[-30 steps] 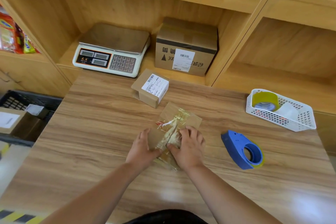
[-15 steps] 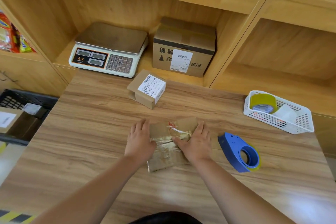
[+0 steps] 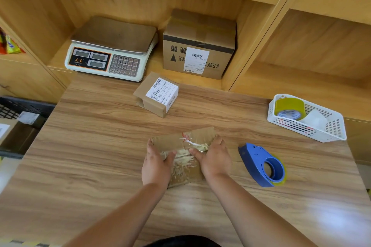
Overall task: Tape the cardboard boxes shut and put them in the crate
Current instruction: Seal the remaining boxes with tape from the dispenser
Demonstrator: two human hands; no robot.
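Count: 3 cardboard boxes in plain view, 1 tape dispenser, 1 loose tape roll, 1 scale, 2 containers.

The flat brown cardboard box wrapped in clear tape (image 3: pixel 170 141) lies near-centre on the wooden table (image 3: pixel 90 156), btw both hands. The person's left hand (image 3: pixel 155 164) grips its left side, fingers curled over the edge, thumb pressed on top. The right hand (image 3: pixel 215 158) grips the right side likewise, thumb flat on the wrinkled tape.

The small brown cardboard box w/ white shipping label (image 3: pixel 156 96) sits farther back on the table, apart from the first. The large brown cardboard box w/ black print and white label (image 3: pixel 200 32) stands on the far shelf, just right of the white digital scale w/ steel pan (image 3: pixel 112 52). The blue plastic tape dispenser (image 3: pixel 259 164) lies near the right hand, on its right, not touching.

Containers: the white perforated plastic basket (image 3: pixel 313 132) at the table's far-right edge holds 1 yellowish tape roll (image 3: pixel 290 104) and 1 white item (image 3: pixel 316 119), too unclear to name. The black plastic crate (image 3: pixel 26 104) at the left, lower than the tabletop, holds brown cardboard (image 3: pixel 18 138) w/ white labels. No. of boxes inside: cannot tell, the frame edge cuts it.
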